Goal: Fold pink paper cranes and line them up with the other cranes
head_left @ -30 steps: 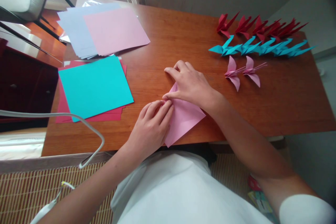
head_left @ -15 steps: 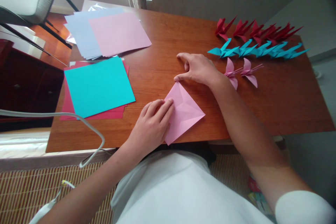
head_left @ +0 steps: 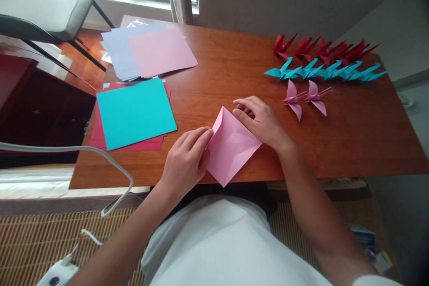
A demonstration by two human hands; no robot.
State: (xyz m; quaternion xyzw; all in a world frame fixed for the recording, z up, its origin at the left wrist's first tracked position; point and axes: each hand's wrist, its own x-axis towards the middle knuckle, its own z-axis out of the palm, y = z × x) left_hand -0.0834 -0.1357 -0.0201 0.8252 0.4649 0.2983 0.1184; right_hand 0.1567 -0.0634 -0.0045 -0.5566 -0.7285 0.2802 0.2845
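Note:
A creased square of pink origami paper (head_left: 231,147) lies on the wooden table (head_left: 214,76), turned cornerwise in front of me. My left hand (head_left: 188,152) pinches its left edge between thumb and fingers. That edge is lifted and bends inward near the top corner. At the paper's upper right edge rests my right hand (head_left: 258,118), fingers loosely curved and apart from the thumb, gripping nothing. Whether the right thumb touches the paper, I cannot tell.
Folded red cranes (head_left: 323,49), blue cranes (head_left: 325,70) and two pink cranes (head_left: 306,98) stand at the right. On the left lie a turquoise sheet (head_left: 137,114) over red sheets (head_left: 97,129), and pale pink paper (head_left: 162,53). A white cable (head_left: 110,158) hangs at the table's left front.
My right hand has come down from the paper's top corner to its upper right edge. The left hand has gone from lying flat on the sheet to pinching and lifting its left edge.

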